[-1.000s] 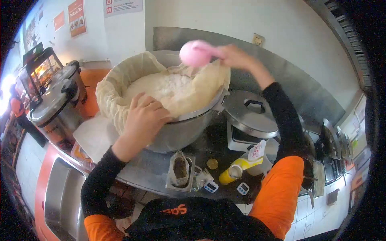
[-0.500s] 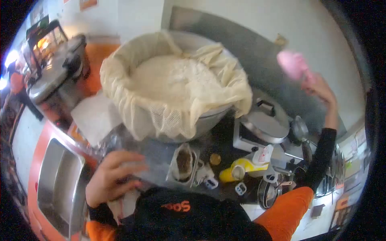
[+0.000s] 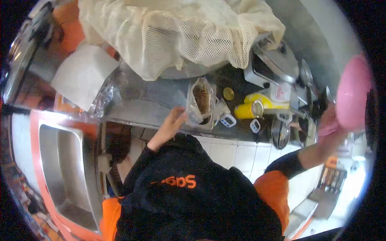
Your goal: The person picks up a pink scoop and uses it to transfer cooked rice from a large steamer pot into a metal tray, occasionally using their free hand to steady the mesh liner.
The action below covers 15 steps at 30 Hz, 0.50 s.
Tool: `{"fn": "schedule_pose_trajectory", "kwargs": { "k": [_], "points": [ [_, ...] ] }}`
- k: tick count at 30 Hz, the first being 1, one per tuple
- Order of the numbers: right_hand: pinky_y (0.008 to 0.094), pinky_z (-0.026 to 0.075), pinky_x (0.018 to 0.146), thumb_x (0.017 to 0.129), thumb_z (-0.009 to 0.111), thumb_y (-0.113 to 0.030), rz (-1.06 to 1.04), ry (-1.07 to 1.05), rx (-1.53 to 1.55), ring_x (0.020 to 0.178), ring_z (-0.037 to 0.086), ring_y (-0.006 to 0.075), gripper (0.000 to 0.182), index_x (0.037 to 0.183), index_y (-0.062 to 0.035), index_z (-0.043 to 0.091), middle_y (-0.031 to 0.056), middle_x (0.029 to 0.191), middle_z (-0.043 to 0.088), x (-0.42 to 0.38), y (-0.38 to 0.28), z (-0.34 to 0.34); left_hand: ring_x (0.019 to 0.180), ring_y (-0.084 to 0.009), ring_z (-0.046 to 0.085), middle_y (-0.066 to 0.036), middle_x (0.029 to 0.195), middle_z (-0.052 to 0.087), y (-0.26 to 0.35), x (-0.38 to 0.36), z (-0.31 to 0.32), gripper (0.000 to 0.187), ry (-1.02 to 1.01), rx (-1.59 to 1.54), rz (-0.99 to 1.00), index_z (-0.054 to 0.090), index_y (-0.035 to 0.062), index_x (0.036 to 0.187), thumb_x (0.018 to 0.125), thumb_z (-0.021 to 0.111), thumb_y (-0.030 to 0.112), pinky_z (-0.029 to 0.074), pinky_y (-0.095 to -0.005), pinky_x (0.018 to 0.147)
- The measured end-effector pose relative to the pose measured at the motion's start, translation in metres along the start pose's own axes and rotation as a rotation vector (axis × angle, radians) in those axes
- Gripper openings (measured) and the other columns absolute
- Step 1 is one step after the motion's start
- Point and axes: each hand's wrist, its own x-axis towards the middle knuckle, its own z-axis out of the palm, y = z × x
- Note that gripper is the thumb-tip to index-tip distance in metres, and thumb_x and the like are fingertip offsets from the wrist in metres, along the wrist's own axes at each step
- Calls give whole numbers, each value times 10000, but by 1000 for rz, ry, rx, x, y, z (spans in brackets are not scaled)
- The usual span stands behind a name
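Here, left fingers [image 3: 183,114] pinching clear plastic [image 3: 194,115], right fingers [image 3: 330,120] wrapping pink scoop [image 3: 354,94], orange lettering [image 3: 183,181] partly legible

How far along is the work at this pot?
The mesh cloth already drapes over the pot. The right hand holds the pink scoop; the left hand is at the metal container with brown contents. Perhaps left: folding in the cloth's edge, which hangs outside.
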Motion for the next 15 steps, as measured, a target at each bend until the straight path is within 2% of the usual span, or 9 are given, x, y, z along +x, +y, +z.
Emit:
{"fn": "schedule_pose_trajectory", "kwargs": {
  "k": [1, 2, 4, 6, 7, 8, 10, 13, 15],
  "points": [
    [211, 437, 538, 814, 566, -201, -41, 99, 4, 620, 471, 94, 364, 1066, 43, 471, 60, 809, 524, -26, 12, 5, 754, -91, 497, -80, 936, 521, -7, 9, 5, 356, -31, -58, -52, 402, 10, 1166, 892, 558, 174, 428, -248, 638],
    [216, 449, 530, 805, 571, -178, -82, 199, 3, 622, 474, 101, 354, 1053, 51, 468, 62, 798, 518, -52, 24, 10, 729, -86, 477, -71, 905, 507, -20, 20, 8, 348, -1, -42, 48, 382, 15, 1151, 891, 559, 166, 413, -244, 605],
    [206, 398, 471, 797, 574, -174, -60, 347, -154, 571, 437, 88, 281, 968, 32, 487, 38, 726, 476, -89, 33, 16, 681, -75, 436, -53, 842, 478, -42, 35, 19, 340, 71, -19, 250, 341, 27, 1121, 890, 560, 149, 382, -234, 540],
    [187, 312, 419, 809, 573, -215, -57, 552, -558, 513, 395, 69, 242, 871, 0, 483, 13, 638, 424, -118, 47, 2, 679, -80, 450, -59, 832, 492, -34, 34, 24, 318, 45, -83, 204, 324, 41, 1097, 889, 552, 120, 391, -227, 535],
    [183, 275, 400, 821, 564, -246, 59, 433, -461, 479, 372, 68, 246, 821, -23, 459, 10, 601, 395, -136, 43, -10, 678, -83, 457, -61, 828, 499, -32, 33, 26, 309, 39, -108, 180, 316, 49, 1085, 888, 548, 105, 395, -224, 532],
    [178, 237, 382, 834, 554, -277, 184, 322, -375, 446, 348, 67, 267, 771, -47, 435, 8, 564, 367, -155, 38, -22, 690, -95, 487, -87, 856, 524, -33, 33, 29, 369, 30, -110, 165, 294, 46, 1135, 878, 555, 95, 406, -227, 542],
    [186, 235, 373, 848, 535, -253, 164, 453, -402, 431, 335, 72, 251, 747, -55, 416, 10, 561, 361, -170, 47, -37, 716, -120, 545, -138, 913, 574, -33, 35, 35, 495, 22, -109, 143, 249, 40, 1236, 858, 567, 76, 426, -234, 562],
    [194, 237, 369, 875, 514, -204, 166, 426, -564, 422, 321, 82, 232, 737, -52, 406, 13, 555, 343, -182, 50, -53, 794, -178, 617, -210, 1076, 583, -18, 39, 50, 675, 189, 56, 129, 186, 25, 1361, 815, 582, 48, 468, -256, 627],
    [196, 247, 372, 879, 511, -183, 252, 603, -315, 425, 326, 84, 222, 738, -49, 405, 14, 556, 345, -177, 53, -50, 870, -202, 623, -207, 1126, 573, -9, 46, 49, 720, 141, 314, 225, 175, 20, 1385, 798, 589, 64, 480, -274, 679]
  ]
}}
